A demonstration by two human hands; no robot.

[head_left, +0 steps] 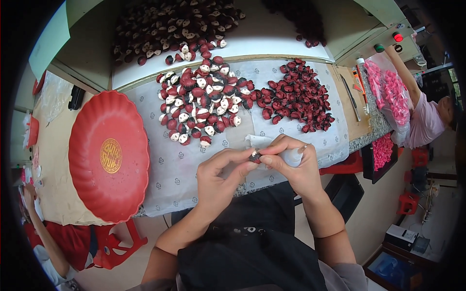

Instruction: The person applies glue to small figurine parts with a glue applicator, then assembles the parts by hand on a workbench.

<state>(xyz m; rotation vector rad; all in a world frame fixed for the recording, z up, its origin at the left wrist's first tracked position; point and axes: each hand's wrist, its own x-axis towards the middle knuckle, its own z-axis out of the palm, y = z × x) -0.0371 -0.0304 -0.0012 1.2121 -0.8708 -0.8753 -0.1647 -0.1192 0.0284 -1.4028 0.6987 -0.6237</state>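
My left hand (213, 182) pinches a small dark piece with a whitish part (254, 156) between thumb and fingertips, low over the paper-covered table. The thumb and forefinger of my right hand (306, 172) meet at the same piece. A white squeeze bottle (291, 157) is tucked in my right hand, partly covered by the fingers. Beyond my hands lies a pile of small rounded red, black and white figures (199, 94). To its right is a heap of dark red hollow-looking pieces (298, 94). A white scrap (258, 140) lies just past my fingertips.
A red scalloped tray (131, 194) stands at the left. More figures (179, 24) fill the lit compartment behind. A pen-like tool (349, 97) lies at the right, near a bag of pink pieces (388, 92). One person (429, 119) works at the right, another (48, 252) at the left.
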